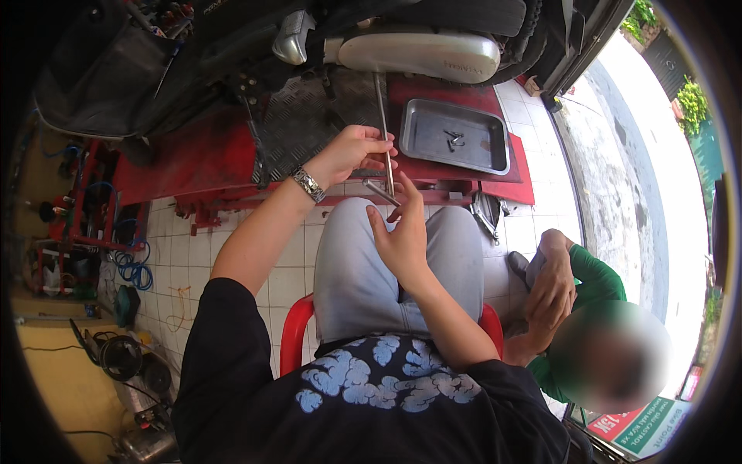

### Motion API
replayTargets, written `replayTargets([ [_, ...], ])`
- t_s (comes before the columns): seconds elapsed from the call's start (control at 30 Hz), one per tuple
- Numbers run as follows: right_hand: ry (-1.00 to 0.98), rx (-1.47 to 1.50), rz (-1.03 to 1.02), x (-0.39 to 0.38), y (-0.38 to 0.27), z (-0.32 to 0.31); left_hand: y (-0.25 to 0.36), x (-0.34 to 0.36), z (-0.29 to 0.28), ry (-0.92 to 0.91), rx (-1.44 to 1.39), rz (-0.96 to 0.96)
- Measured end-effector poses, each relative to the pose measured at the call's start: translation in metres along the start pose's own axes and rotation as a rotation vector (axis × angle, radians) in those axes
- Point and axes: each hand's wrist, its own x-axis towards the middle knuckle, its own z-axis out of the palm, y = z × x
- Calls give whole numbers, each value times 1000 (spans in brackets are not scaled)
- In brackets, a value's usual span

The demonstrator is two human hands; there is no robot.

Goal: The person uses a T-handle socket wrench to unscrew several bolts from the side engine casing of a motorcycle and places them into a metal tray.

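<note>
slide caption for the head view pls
Hands at a long metal tool by a motorbike, a tray of small parts alongside.

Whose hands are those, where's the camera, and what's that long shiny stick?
The left hand and right hand belong to one person. The camera is worn on that person's head, looking down; its wide lens bends straight edges. The left hand holds the long stick, probably a T-handle wrench, pointing toward a motorbike's silver exhaust. The right hand is open by its crossbar; I can't tell if they touch. On the red platform sits a metal tray with small bolts.
</note>
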Motion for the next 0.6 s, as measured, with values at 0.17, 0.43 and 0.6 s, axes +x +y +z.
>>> replayTargets([
  [0.17, -113, -11, 13, 40, 59, -39, 0, -9, -8, -25, -65, 16],
  [0.43, -1124, 870, 564, 201, 76, 19, -25, -21, 10, 126, -510, 229],
  [0.6, -974, 813, 622, 198, 66, 39, -77, -42, 30, 114, -1175, 292],
])
